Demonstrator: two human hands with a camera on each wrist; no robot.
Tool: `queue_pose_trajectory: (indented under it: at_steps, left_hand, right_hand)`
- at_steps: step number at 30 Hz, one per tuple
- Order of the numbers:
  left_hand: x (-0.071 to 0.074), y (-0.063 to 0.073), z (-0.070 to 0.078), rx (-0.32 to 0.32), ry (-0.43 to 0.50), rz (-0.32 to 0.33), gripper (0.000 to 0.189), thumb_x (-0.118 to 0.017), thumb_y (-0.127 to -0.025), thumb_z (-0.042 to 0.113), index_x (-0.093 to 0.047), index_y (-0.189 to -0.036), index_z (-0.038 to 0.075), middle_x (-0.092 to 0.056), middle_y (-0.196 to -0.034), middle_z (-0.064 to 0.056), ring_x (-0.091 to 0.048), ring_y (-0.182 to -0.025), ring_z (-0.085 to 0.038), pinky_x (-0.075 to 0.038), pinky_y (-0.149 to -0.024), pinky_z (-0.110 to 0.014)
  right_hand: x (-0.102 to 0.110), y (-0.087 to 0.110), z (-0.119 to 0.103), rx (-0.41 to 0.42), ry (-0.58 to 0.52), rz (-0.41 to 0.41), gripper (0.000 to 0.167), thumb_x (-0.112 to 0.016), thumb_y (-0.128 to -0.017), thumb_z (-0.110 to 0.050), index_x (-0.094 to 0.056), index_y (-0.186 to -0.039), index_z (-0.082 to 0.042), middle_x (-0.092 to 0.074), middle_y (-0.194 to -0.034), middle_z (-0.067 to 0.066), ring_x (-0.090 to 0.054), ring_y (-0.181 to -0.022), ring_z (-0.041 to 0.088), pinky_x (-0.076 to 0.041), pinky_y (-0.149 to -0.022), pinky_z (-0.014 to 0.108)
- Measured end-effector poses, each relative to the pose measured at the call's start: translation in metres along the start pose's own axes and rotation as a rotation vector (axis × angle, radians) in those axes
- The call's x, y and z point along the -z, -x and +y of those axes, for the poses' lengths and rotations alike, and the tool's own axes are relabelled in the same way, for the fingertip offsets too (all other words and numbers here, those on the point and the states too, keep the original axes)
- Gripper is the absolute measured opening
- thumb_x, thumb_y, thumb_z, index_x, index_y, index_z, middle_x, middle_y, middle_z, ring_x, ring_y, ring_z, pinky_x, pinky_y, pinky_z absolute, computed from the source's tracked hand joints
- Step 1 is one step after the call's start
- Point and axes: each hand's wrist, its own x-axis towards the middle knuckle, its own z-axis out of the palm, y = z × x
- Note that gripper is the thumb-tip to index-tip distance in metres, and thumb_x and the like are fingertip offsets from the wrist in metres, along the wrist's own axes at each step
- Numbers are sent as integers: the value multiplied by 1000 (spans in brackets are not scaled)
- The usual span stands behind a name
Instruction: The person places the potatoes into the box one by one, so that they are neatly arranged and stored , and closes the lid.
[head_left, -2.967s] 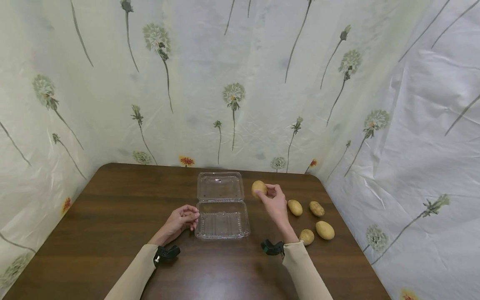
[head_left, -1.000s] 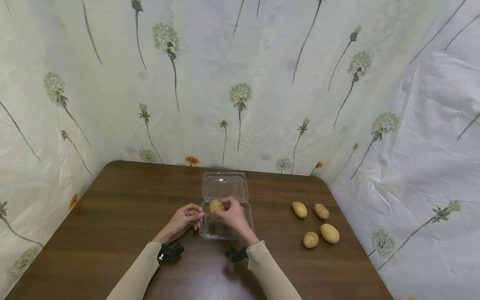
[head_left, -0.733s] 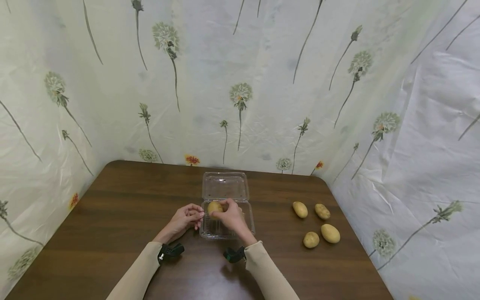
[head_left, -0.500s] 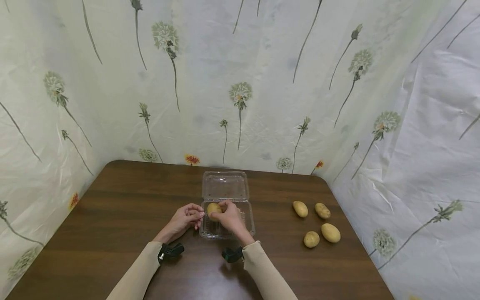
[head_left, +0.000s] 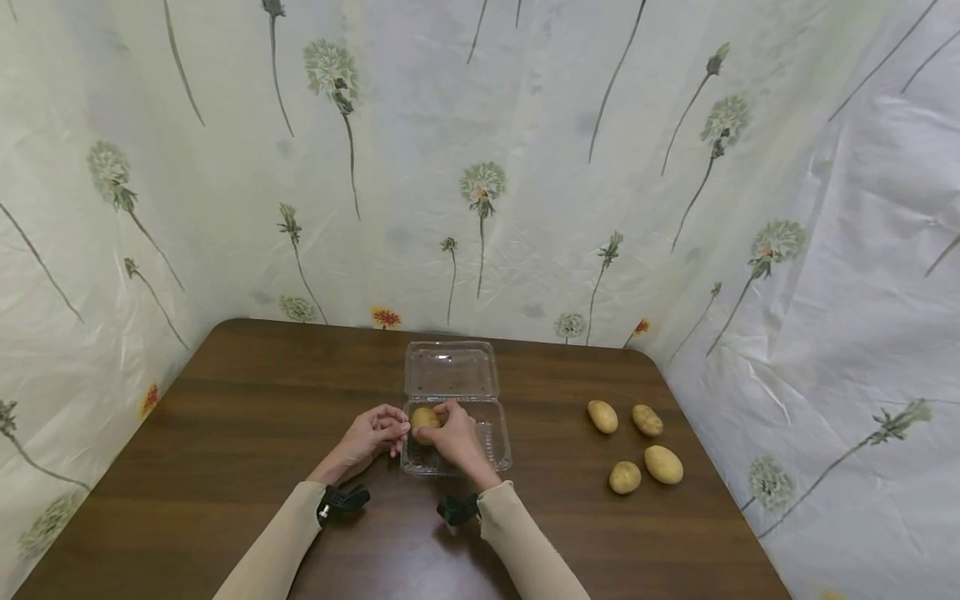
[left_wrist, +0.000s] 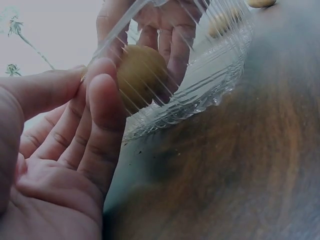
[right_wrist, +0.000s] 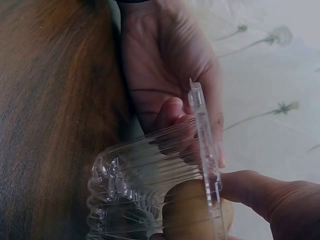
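A clear plastic clamshell container (head_left: 491,437) lies on the table with its lid (head_left: 450,369) folded back. My right hand (head_left: 459,437) holds a potato (head_left: 424,423) inside the base, at its left end. Through the ribbed wall, the left wrist view shows this potato (left_wrist: 141,75) with the right fingers behind it. My left hand (head_left: 367,437) pinches the container's left rim between thumb and fingers. In the right wrist view the rim (right_wrist: 202,135) stands between the left hand (right_wrist: 170,70) and the potato (right_wrist: 190,212).
Several more potatoes lie apart on the right of the brown table (head_left: 262,400), among them a large one (head_left: 663,464) and a small round one (head_left: 625,477). A flower-printed curtain (head_left: 397,167) hangs behind the table and along its sides.
My right hand has carried the potato leftward from beside the container into its base, then lower toward the left wall. My left hand keeps its hold on the rim.
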Motion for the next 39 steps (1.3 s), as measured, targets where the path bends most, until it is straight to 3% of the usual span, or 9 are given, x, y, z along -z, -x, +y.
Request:
queue_pose_trajectory:
  at_steps: [17, 32, 39]
  left_hand:
    - [2, 0, 0, -21, -35, -9, 22, -59, -96, 7, -47, -110, -5, -61, -77, -1, -57, -62, -9, -50, -55, -21]
    - [1, 0, -3, -23, -38, -14, 20, -59, -96, 8, -48, -109, -2, -62, -77, 1, -55, -63, -9, -49, -56, -21]
    - [1, -1, -2, -18, -34, -9, 26, -60, -95, 9, -46, -111, -6, -62, -76, 0, -56, -62, -9, -49, -55, -21]
  right_hand:
    - [-4, 4, 3, 54, 34, 48, 46, -83, -73, -24, -65, -108, 0, -72, -101, 14, -68, -87, 23, -53, -71, 35]
    - [-2, 2, 3, 41, 47, 18, 47, -82, -74, -25, -64, -110, 0, -71, -105, 14, -66, -91, 25, -53, -76, 37]
    - [-2, 1, 3, 52, 71, 18, 47, -82, -74, -26, -65, -111, -1, -71, -106, 14, -66, -92, 28, -52, -77, 38]
